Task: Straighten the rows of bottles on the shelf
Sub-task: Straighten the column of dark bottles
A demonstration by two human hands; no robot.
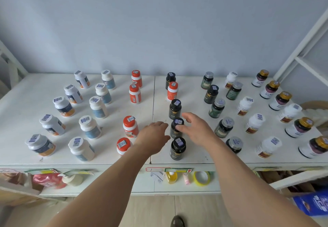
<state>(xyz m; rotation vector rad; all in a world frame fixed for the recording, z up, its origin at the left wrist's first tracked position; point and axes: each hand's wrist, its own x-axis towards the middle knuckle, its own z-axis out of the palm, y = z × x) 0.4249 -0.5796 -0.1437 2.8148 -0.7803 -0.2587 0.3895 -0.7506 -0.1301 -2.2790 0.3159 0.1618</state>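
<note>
The dark, round, black-capped plastic bottle [176, 128], second from front in its file on the white shelf [195, 157], is being flanked: left hand [154, 138] at nine o'clock, right hand [194, 129] fingering its cap, seemingly aligning it; actual grip unclear.

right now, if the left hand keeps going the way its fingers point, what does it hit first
Most likely the black bottle, second from the front in the dark row. The left hand points up and to the right, its fingertips just short of that bottle's side. The right hand already touches its cap. Depth is hard to judge.
</note>
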